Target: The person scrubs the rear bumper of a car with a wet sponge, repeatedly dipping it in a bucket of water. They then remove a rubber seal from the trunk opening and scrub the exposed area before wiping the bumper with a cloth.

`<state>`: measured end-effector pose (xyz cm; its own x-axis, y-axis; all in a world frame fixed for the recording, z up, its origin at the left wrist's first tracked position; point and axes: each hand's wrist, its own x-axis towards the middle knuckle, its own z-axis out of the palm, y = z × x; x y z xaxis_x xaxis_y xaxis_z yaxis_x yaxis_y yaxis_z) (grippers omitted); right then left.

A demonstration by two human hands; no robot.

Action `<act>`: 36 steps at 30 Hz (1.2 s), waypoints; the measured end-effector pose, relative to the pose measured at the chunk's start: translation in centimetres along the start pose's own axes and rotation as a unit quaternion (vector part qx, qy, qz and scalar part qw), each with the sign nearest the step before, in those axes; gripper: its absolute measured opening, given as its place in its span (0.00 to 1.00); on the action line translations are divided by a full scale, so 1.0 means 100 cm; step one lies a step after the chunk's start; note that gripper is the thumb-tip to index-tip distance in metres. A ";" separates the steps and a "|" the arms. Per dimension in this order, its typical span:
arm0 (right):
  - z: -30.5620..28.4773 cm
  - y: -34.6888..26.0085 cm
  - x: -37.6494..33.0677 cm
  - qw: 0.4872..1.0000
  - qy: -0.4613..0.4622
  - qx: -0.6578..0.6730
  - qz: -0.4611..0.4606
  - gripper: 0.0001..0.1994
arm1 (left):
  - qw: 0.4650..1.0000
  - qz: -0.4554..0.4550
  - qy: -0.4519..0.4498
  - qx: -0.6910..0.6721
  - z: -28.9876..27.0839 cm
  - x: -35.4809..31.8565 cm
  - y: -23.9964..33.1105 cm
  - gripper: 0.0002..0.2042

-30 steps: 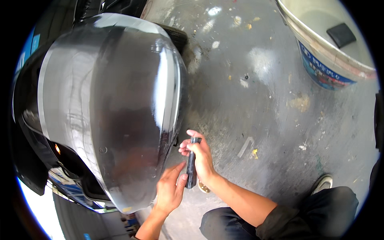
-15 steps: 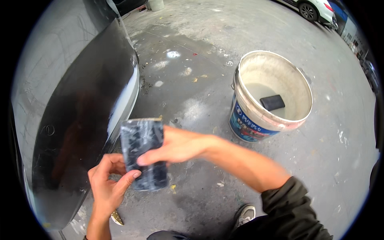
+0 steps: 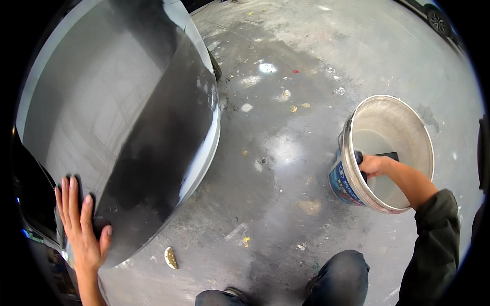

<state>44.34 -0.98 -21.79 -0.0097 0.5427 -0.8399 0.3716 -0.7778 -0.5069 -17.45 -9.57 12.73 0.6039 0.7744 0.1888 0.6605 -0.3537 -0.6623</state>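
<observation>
My left hand lies flat with fingers spread on the grey and black car body panel at the left. The panel is matt, with faint swirl marks and a pale strip along its right edge. Over at the right, my right hand reaches down inside a white bucket with a blue label. Its fingers are closed round a dark sheet of sandpaper, mostly hidden by the hand. Behind that hand, a black rectangular block shows partly in the bucket, by the cloudy water.
The concrete floor bears white paint spots and scraps. A pale, curved, gold-dotted piece lies near the panel's lower edge. My knee is at the bottom. Another car's wheel appears at the top right.
My right hand has moved from beside my left hand into the bucket with the sandpaper. My left hand has left the sandpaper and now rests on the panel. The view has shifted.
</observation>
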 end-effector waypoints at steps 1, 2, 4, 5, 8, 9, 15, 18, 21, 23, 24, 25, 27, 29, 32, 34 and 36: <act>0.006 0.005 0.010 0.995 0.034 -0.083 0.039 0.19 | 1.000 0.002 0.005 0.001 -0.001 0.001 0.001 0.28; 0.013 0.009 0.019 0.995 0.017 -0.099 0.007 0.22 | 1.000 -0.002 0.005 0.005 -0.003 -0.001 0.003 0.28; -0.032 0.094 0.095 0.986 0.018 -0.165 0.023 0.24 | 0.999 -0.007 0.028 -0.013 0.006 0.005 0.009 0.28; -0.026 0.095 0.098 0.985 0.001 -0.172 0.024 0.23 | 1.000 0.004 0.024 -0.004 0.005 0.005 0.008 0.28; -0.017 0.088 0.085 0.999 -0.035 -0.008 0.036 0.23 | 0.999 0.013 0.021 -0.021 0.004 0.008 0.006 0.27; -0.013 0.061 0.061 0.996 -0.037 0.027 0.071 0.23 | 1.000 0.013 0.014 -0.017 0.004 0.007 0.005 0.27; -0.052 -0.050 -0.091 0.935 -0.146 0.310 -0.091 0.15 | 0.999 0.014 0.039 -0.031 0.007 0.012 0.006 0.26; -0.018 -0.124 -0.126 0.920 -0.061 0.337 -0.192 0.16 | 0.999 0.028 0.012 -0.010 -0.006 0.014 0.006 0.27; 0.035 -0.204 -0.167 0.934 -0.078 0.219 -0.273 0.13 | 0.999 0.042 0.005 -0.009 -0.006 0.016 0.005 0.29; 0.081 -0.249 -0.168 0.923 -0.052 0.148 -0.351 0.11 | 0.997 0.073 0.007 -0.015 -0.006 0.018 -0.001 0.29; 0.107 -0.263 -0.163 0.901 -0.066 0.166 -0.394 0.13 | 0.996 0.091 0.010 -0.018 -0.005 0.017 -0.008 0.29; 0.131 -0.275 -0.155 0.877 -0.080 0.186 -0.435 0.15 | 0.993 0.114 0.016 -0.019 -0.003 0.019 -0.012 0.30; 0.164 -0.272 -0.137 0.848 -0.094 0.373 -0.363 0.15 | 0.991 0.128 0.030 -0.030 0.005 0.027 -0.008 0.31; 0.202 -0.240 -0.098 0.786 0.003 0.504 -0.357 0.11 | 0.991 0.128 0.038 -0.031 0.005 0.022 -0.009 0.31; 0.272 -0.187 -0.080 0.769 -0.042 0.585 -0.254 0.20 | 0.994 0.105 0.029 -0.009 -0.001 0.003 -0.018 0.31; 0.338 -0.173 -0.078 0.772 0.100 0.583 -0.232 0.24 | 0.993 0.114 0.029 -0.015 0.002 0.013 -0.016 0.31; 0.394 -0.192 -0.115 0.767 0.040 0.586 -0.260 0.34 | 0.992 0.123 0.035 -0.023 0.006 0.020 -0.014 0.32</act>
<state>0.80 -4.80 -10.06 0.2012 0.8566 -0.4751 -0.7524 -0.1754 -0.6349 -17.46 -7.21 13.60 0.7779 0.6236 0.0772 0.5082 -0.5522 -0.6609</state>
